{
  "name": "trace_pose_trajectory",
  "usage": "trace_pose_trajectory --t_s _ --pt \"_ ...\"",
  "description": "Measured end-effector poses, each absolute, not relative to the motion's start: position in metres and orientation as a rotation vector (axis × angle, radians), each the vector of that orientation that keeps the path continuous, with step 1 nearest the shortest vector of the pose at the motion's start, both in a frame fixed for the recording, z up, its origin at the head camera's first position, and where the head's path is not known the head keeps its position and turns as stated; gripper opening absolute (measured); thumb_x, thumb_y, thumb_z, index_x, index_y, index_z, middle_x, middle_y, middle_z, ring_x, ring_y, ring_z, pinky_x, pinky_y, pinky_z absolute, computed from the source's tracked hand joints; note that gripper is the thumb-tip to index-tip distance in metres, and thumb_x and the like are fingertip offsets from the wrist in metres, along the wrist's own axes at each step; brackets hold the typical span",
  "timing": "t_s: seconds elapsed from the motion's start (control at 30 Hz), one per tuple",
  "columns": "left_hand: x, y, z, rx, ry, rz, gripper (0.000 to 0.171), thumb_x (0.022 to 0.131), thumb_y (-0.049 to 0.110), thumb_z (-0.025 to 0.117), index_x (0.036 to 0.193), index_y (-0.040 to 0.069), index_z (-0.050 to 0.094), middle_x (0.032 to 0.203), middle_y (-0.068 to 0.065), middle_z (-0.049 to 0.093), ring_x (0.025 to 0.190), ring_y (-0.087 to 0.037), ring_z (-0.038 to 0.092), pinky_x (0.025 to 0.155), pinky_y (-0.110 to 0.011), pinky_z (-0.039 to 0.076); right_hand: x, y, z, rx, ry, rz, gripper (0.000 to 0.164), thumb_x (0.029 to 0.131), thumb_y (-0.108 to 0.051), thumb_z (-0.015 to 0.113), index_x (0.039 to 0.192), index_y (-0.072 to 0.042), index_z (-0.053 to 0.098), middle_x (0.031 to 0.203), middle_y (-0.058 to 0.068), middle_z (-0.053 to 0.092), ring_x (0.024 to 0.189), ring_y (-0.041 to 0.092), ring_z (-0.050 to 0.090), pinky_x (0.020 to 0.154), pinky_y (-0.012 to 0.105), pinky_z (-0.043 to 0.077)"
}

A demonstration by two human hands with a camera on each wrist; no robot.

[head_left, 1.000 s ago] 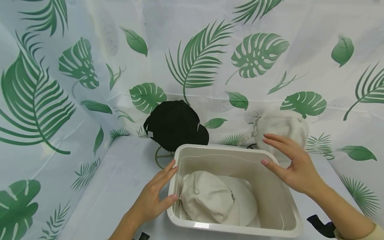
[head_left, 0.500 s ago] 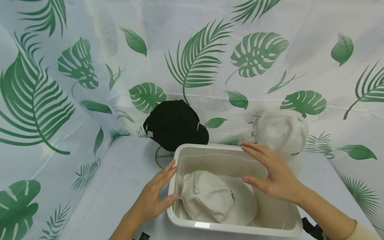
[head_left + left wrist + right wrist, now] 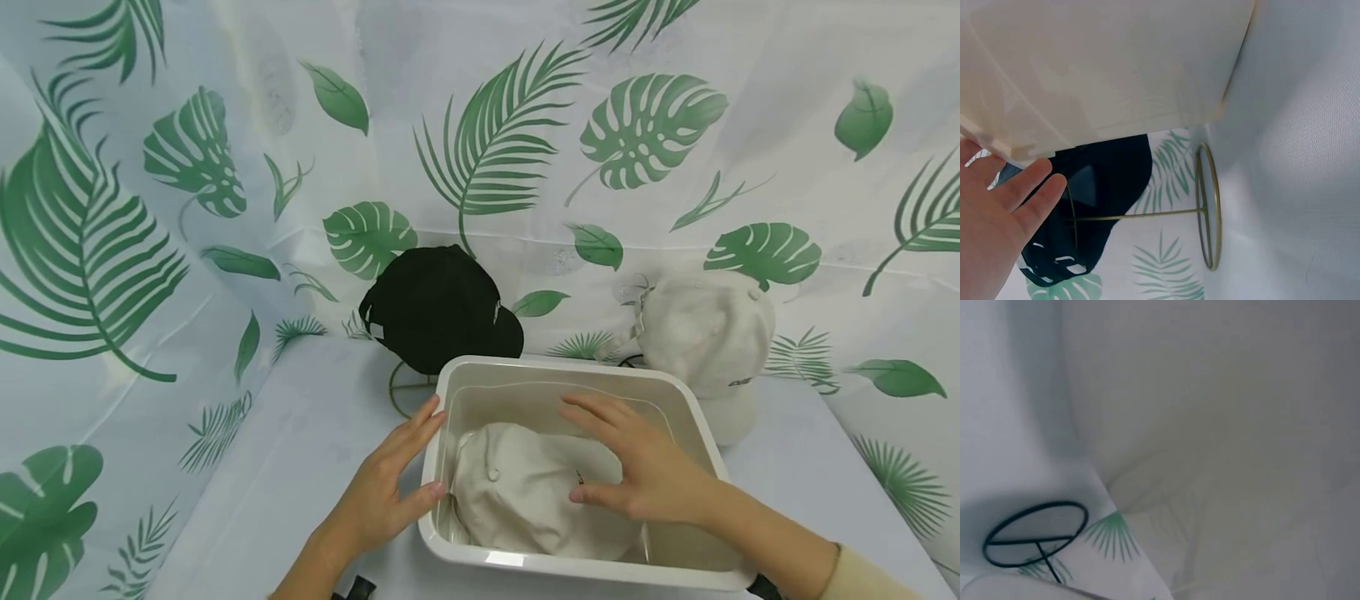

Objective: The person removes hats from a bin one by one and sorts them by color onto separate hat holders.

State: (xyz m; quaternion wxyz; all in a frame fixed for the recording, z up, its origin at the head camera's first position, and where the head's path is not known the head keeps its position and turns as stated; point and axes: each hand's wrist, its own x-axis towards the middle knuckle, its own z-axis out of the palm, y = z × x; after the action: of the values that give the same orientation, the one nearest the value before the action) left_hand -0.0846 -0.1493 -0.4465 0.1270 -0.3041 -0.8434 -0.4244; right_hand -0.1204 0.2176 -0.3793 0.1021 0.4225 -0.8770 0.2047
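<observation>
A cream cap [image 3: 517,492] lies in a beige plastic bin [image 3: 570,567], its lettered brim toward the right. My left hand [image 3: 386,492] rests against the bin's left rim with fingers extended. Part of the same hand [image 3: 997,219] shows in the left wrist view, beside the bin's outer wall [image 3: 1116,69]. Over the inside of the bin hovers my right hand [image 3: 645,467], thumb and fingers spread apart, hiding part of the cap's brim and lettering. Whether it touches the cap cannot be told. The right wrist view is mostly filled by a blurred pale surface.
Behind the bin, a black cap [image 3: 435,308] sits on a gold wire stand [image 3: 1217,206]. Back right, another cream cap [image 3: 705,325] hangs on a stand; a dark stand base [image 3: 1032,540] shows in the right wrist view. A leaf-printed cloth backs the white table.
My right hand has moved left and down from the bin's right rim to above the cap's brim, uncovering the cream cap at the back. My left hand has stayed at the rim.
</observation>
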Motion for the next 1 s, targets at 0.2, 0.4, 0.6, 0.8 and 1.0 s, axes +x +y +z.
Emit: trace_pose_trajectory --t_s 0.2,0.4,0.6,0.8,1.0 --pt "-0.085 -0.149 -0.449 -0.898 -2.438 -1.219 0.071 0.094 0.025 0.066 0.160 0.011 0.044 0.170 -0.006 0.033 0.149 -0.028 0.043 0.112 -0.055 0.045 -0.118 0.212 -0.390 1.339 -2.566 0.545 0.091 0.080 -0.053 0.088 0.154 -0.014 0.051 0.155 0.003 0.051 0.135 0.024 0.054 0.100 0.047 0.052" --pt "-0.085 -0.149 -0.449 -0.903 -2.435 -1.220 0.072 0.094 0.025 0.066 0.160 0.011 0.043 0.170 -0.006 0.032 0.149 -0.028 0.043 0.111 -0.056 0.045 -0.116 0.208 -0.394 1.363 -2.633 0.578 0.089 0.080 -0.055 0.087 0.153 -0.016 0.053 0.155 0.001 0.050 0.136 0.022 0.054 0.101 0.047 0.052" --pt "-0.085 -0.149 -0.449 -0.894 -2.435 -1.221 0.071 0.093 0.026 0.066 0.159 0.008 0.045 0.170 -0.006 0.032 0.150 -0.028 0.042 0.111 -0.057 0.045 -0.113 0.204 -0.399 1.428 -2.663 0.582 0.079 0.082 -0.057 0.084 0.147 -0.017 0.060 0.149 0.004 0.056 0.130 0.025 0.059 0.099 0.046 0.054" --pt "-0.084 -0.149 -0.448 -0.882 -2.447 -1.242 0.072 0.093 0.026 0.066 0.160 0.009 0.043 0.171 -0.004 0.030 0.152 -0.027 0.039 0.113 -0.058 0.043 -0.112 0.200 -0.403 1.457 -2.668 0.559 0.077 0.082 -0.061 0.080 0.142 -0.017 0.064 0.144 0.001 0.060 0.126 0.024 0.062 0.096 0.046 0.056" --pt "-0.085 -0.149 -0.448 -0.882 -2.449 -1.239 0.072 0.093 0.026 0.065 0.160 0.009 0.044 0.171 -0.004 0.030 0.152 -0.027 0.039 0.113 -0.058 0.043 -0.111 0.198 -0.406 1.483 -2.664 0.565 0.079 0.079 -0.062 0.082 0.140 -0.015 0.065 0.139 -0.004 0.062 0.123 0.020 0.063 0.097 0.044 0.056"
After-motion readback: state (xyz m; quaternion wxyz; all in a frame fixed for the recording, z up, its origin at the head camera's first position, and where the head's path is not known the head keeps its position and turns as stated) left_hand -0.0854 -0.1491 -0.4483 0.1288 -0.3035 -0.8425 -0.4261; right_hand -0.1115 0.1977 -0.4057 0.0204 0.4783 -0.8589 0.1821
